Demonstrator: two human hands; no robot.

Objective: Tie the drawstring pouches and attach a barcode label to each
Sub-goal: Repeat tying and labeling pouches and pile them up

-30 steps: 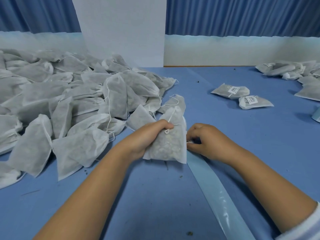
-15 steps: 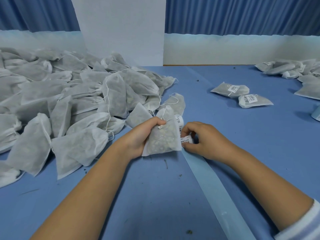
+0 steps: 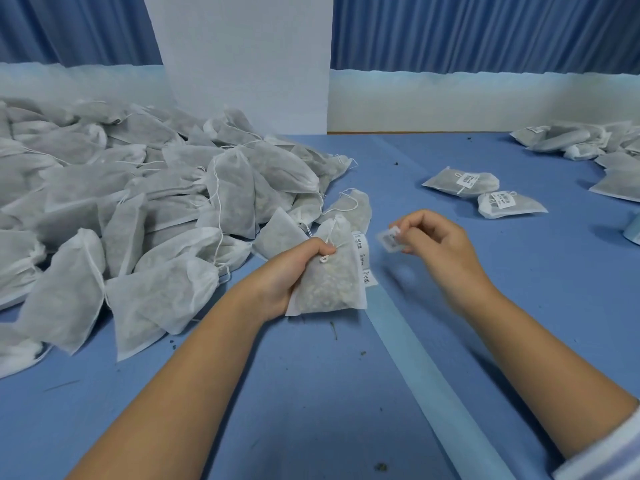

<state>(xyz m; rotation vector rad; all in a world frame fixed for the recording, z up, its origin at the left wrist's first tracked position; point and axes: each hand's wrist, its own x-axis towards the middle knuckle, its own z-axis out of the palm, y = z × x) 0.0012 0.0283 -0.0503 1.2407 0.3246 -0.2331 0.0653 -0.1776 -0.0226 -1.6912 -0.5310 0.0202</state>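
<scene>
In the left hand [image 3: 294, 271], I am holding one pouch [image 3: 329, 285] by its side. The fingers are curling round it and the thumb is pressing on the string [image 3: 329, 242] near the gathered top. The pouch is standing up on the blue table [image 3: 304, 410], or just over it; I cannot tell which.

In the right hand [image 3: 436, 244], I am pinching a small label [image 3: 389, 240] between thumb and fingertips. It is up in the air, a little to the right of the pouch and not touching it. The label is looking blurry, so I am not reading it.

Just behind the pouch, between the two hands, more labels [image 3: 362, 251] are sitting on a long pale strip [image 3: 433, 375] running back between the arms. Left of the left hand, a big pile of pouches [image 3: 138, 220] is lying. Far past the right hand, two pouches [image 3: 462, 181] with labels on them are lying flat.

I am thinking the pouch is light and squishy, like a little bean bag with dry bits inside. The cloth is looking thin and soft, so I am guessing a gentle hold on the side is best, leaving the front free for the label. The label is looking thin and bendy. I am guessing it could fold and stick to a finger, so holding only its edge is looking safest.
</scene>
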